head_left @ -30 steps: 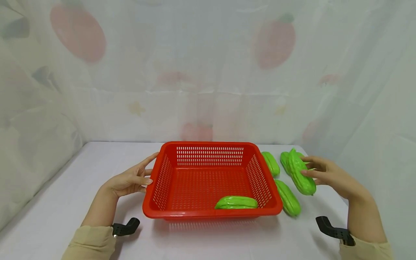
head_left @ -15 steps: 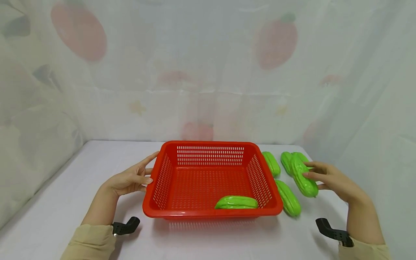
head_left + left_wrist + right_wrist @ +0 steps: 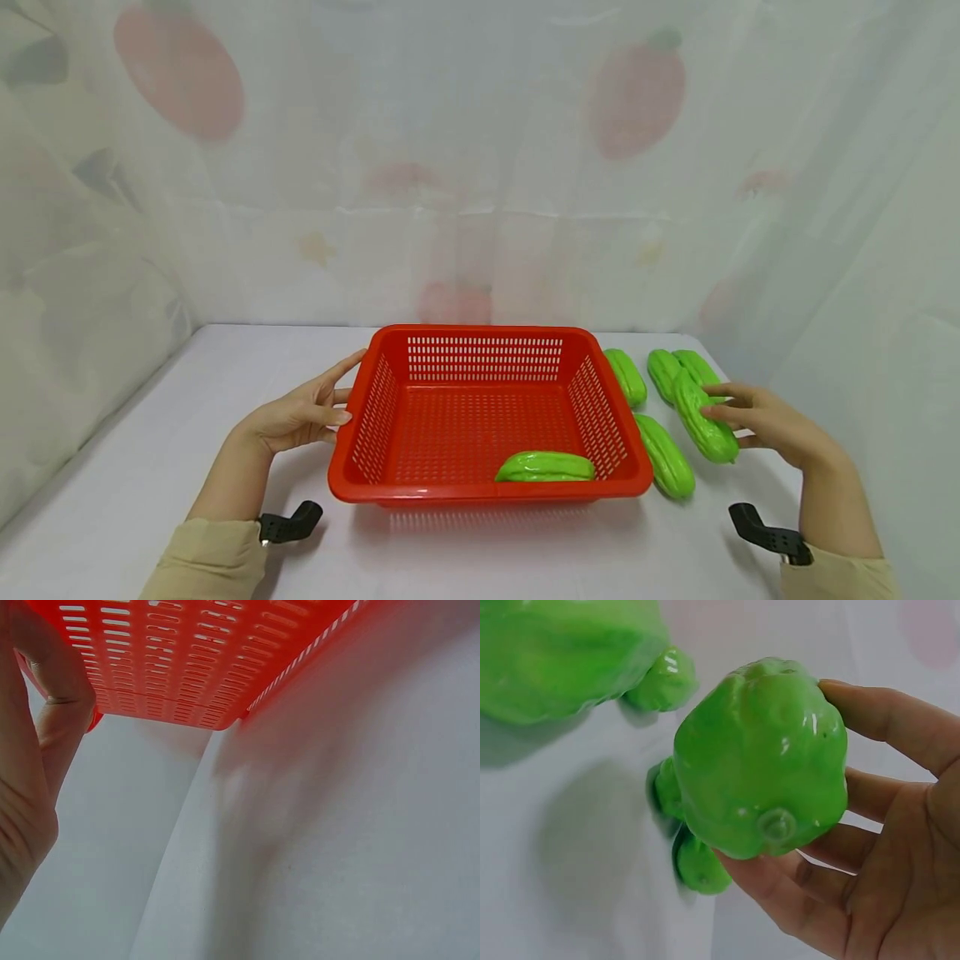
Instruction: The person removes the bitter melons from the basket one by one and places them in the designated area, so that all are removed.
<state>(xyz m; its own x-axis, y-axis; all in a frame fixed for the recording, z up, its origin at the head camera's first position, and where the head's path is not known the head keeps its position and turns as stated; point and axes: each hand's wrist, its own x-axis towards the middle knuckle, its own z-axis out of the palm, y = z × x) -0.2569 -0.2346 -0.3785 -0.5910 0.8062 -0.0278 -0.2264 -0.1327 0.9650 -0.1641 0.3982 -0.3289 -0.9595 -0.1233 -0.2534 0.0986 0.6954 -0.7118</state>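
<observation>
A red plastic basket (image 3: 487, 492) with slotted walls stands mid-table, and one glossy green bitter melon (image 3: 545, 467) lies inside at its near right. My left hand (image 3: 300, 417) grips the basket's left side, thumb at the rim and other fingers spread along the wall. Right of the basket, my right hand (image 3: 765, 421) holds another bitter melon (image 3: 705, 421) between thumb and fingers; its blunt end faces the camera in the right wrist view. That held bitter melon slants over the table, its far end overlapping two more bitter melons (image 3: 663, 373) behind it.
Two further bitter melons lie along the basket's right wall, one far (image 3: 625, 379) and one near (image 3: 665, 458). A white cloth covers the table (image 3: 480, 558). Pale printed curtains (image 3: 480, 167) close off the back and sides.
My right hand has moved slightly down and right with the bitter melon, showing more of the two behind it. The left hand and basket have stayed put.
</observation>
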